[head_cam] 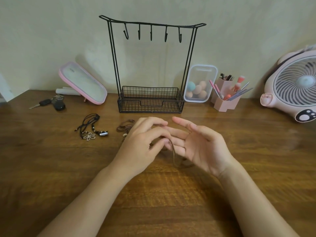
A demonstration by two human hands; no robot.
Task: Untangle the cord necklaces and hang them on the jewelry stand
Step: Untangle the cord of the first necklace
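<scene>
A black wire jewelry stand with several bare hooks and a mesh basket base stands at the back of the wooden table. In front of it my left hand pinches a brown cord necklace, whose loop hangs down between my hands. More of the brown cord lies bunched on the table behind my left hand. My right hand is held palm-up with fingers straight, touching the cord near my left fingertips. A tangle of black cord necklaces with a flower pendant lies to the left.
Car keys and a pink-rimmed mirror sit at the back left. A clear box of sponges, a pink brush holder and a pink fan stand at the back right.
</scene>
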